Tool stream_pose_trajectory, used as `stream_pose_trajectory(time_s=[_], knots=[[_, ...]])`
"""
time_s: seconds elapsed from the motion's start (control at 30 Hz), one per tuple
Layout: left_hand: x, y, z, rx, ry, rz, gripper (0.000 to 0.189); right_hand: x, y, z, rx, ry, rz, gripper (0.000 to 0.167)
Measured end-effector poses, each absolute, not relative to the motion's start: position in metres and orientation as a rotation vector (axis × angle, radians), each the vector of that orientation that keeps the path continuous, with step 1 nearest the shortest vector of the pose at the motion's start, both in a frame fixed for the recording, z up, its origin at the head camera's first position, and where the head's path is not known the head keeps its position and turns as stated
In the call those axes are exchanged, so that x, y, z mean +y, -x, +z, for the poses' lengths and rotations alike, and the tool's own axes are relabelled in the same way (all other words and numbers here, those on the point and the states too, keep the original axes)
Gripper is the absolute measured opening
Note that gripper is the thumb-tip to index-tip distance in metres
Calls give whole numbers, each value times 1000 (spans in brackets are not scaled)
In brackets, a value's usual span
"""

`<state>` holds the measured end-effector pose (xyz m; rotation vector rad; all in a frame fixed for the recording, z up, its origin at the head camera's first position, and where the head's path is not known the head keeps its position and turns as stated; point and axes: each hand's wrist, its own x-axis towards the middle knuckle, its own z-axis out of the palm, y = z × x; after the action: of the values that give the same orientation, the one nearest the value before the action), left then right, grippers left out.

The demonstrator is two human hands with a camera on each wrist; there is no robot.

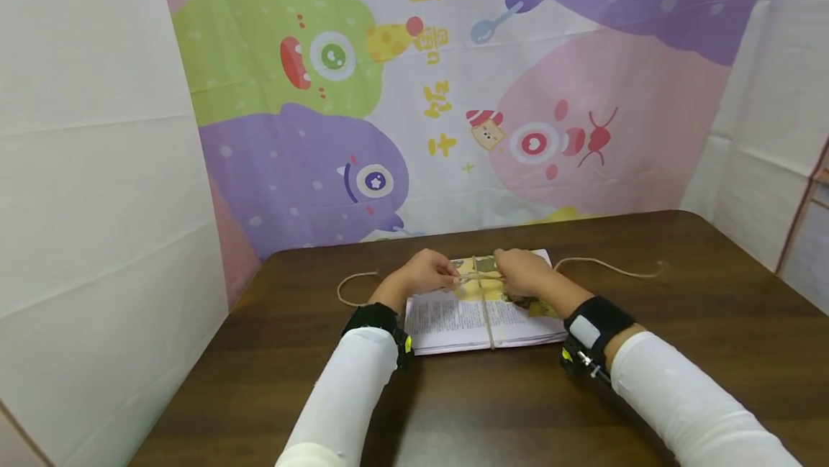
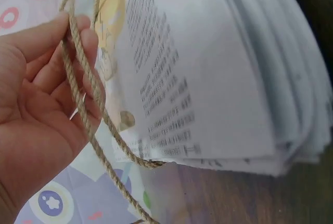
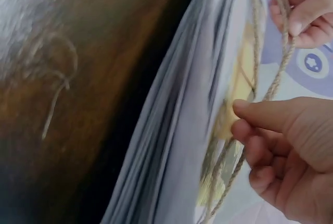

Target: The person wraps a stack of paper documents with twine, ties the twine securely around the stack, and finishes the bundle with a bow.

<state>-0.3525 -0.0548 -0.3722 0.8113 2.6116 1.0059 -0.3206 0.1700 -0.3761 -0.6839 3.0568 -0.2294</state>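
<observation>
A stack of printed papers [image 1: 447, 319], its top sheet partly yellow, lies on the table. Jute twine [image 1: 485, 309] runs over it from front to back, with another stretch crossing between the hands. My left hand [image 1: 424, 273] pinches twine between thumb and fingers over the stack's left side; two strands of twine [image 2: 78, 47] pass through that grip in the left wrist view. Over the right side, my right hand [image 1: 523, 271] has thumb and curled fingers together on the twine. In the right wrist view, the right hand [image 3: 291, 140] partly covers the strands.
A loose twine end [image 1: 343, 288] curves on the table left of the stack, and another end [image 1: 609, 264] stretches out to the right. The dark wooden table [image 1: 479, 416] reaches back to a cartoon-print curtain [image 1: 453, 186]. A white sheet [image 1: 97, 165] hangs at the left.
</observation>
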Motion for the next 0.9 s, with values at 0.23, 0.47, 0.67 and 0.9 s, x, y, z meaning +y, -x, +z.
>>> stream_pose_trajectory(time_s=[0.23,0.47,0.67,0.9], knots=[[-49,347,-373,2567,-852,993,11,167,317,-376,3127,714,-230,12],[-43,343,-372,2608,-836,1011,9,168,306,-362,3222,788,-253,19],[-37,341,-370,2540,-820,1107,15,167,303,-346,3195,774,-334,25],[-36,341,-365,2640,-848,1073,16,164,306,-352,2912,955,-580,15]])
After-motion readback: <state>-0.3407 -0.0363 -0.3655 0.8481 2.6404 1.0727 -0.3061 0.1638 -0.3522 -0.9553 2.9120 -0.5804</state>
